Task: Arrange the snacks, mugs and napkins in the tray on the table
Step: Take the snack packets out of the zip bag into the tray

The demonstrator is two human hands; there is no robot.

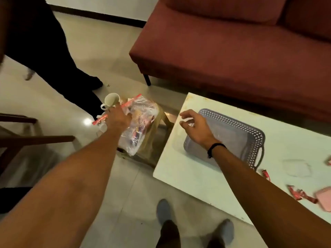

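A grey perforated tray (250, 133) lies on the white table (206, 179); nothing shows inside it. My right hand (195, 127) hovers over its left end, fingers spread, holding nothing. On a low brown stool (152, 145) to the left of the table sit a clear plastic bag of snacks (141, 120), a white mug (111, 101) and red snack packets (100, 119). My left hand (119, 118) rests on these things by the mug and packets; its fingers are hidden, so its grip is unclear. More red snack packets (300, 195) lie on the table at right.
A dark red sofa (232, 51) stands behind the table. Another person's dark trouser legs (53, 56) are at the upper left. Wooden chair parts (26, 138) sit at left. A pink item (325, 198) and a clear lid-like piece (296, 168) lie on the table's right side. My feet (195, 222) are below.
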